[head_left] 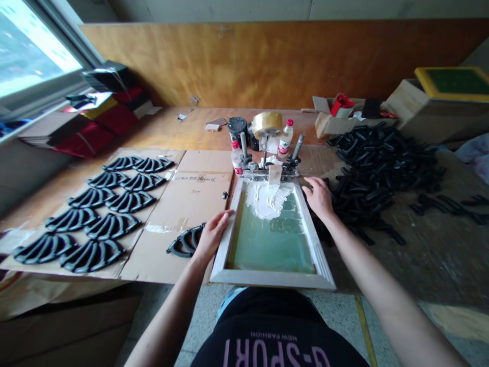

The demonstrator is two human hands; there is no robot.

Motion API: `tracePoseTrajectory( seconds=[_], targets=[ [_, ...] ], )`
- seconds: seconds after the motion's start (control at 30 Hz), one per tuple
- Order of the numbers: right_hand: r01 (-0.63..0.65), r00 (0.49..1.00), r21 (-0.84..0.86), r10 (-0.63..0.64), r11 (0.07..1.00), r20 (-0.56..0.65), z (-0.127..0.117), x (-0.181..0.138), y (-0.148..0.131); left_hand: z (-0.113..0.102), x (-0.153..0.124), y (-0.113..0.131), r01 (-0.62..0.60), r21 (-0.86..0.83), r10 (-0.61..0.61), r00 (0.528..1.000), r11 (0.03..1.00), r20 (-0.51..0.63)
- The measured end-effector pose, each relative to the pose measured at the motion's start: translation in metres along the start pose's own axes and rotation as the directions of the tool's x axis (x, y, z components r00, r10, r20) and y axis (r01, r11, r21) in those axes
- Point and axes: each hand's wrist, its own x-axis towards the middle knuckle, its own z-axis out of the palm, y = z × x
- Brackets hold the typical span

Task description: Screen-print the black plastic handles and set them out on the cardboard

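A white-framed printing screen (pixel 225 244) with green mesh lies tilted on the bench in front of me, white ink (pixel 265 200) smeared at its far end. My left hand (pixel 212 235) grips the frame's left rail, fingers curled over its edge. My right hand (pixel 319 196) rests on the right rail near the far corner, fingers bent down on it. A squeegee (pixel 275 175) stands in the ink by the hinge clamps (pixel 267 165). A few black curved plastic parts (pixel 186 240) lie just left of my left hand.
Rows of black curved parts (pixel 95 214) lie on cardboard (pixel 191 199) at left. A big heap of black parts (pixel 378 163) sits at right. Bottles (pixel 286 138), a tape roll (pixel 267 124), a black can (pixel 237 128) and boxes (pixel 431 104) stand behind the screen.
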Motion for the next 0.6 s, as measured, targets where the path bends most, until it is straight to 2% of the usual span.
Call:
tracePoseTrajectory(
  seconds=[0.07, 0.13, 0.23, 0.33, 0.4, 0.5, 0.57, 0.6],
  targets=[
    [0.154, 0.987, -0.047, -0.156, 0.987, -0.028, 0.007, 0.015, -0.020, 0.006, 0.002, -0.028, 0.093, -0.028, -0.091, 0.994, 0.995, 0.056],
    [0.288, 0.957, -0.084, -0.285, 0.954, 0.050, 0.022, 0.026, -0.044, 0.012, 0.008, -0.053, 0.135, -0.058, -0.130, 0.988, 0.989, 0.078],
    [0.330, 0.925, -0.150, -0.287, 0.932, 0.250, 0.046, 0.028, -0.070, 0.017, 0.016, -0.074, 0.128, -0.068, -0.123, 0.990, 0.989, 0.072],
    [0.359, 0.883, -0.198, -0.263, 0.912, 0.389, 0.055, 0.011, -0.077, 0.016, 0.017, -0.078, 0.126, -0.042, -0.122, 0.990, 0.991, 0.072],
    [0.462, 0.820, -0.151, -0.356, 0.874, 0.449, 0.049, -0.005, -0.076, 0.015, 0.015, -0.076, 0.131, -0.020, -0.129, 0.989, 0.991, 0.067],
    [0.622, 0.658, 0.012, -0.531, 0.783, 0.534, 0.028, -0.019, -0.073, 0.015, 0.013, -0.071, 0.127, -0.011, -0.126, 0.990, 0.992, 0.061],
    [0.646, 0.579, 0.104, -0.574, 0.756, 0.579, 0.015, -0.017, -0.073, 0.015, 0.012, -0.069, 0.128, -0.015, -0.127, 0.990, 0.992, 0.058],
    [0.636, 0.566, 0.127, -0.572, 0.761, 0.593, 0.012, -0.014, -0.074, 0.015, 0.011, -0.068, 0.131, -0.018, -0.129, 0.990, 0.991, 0.056]
  ],
)
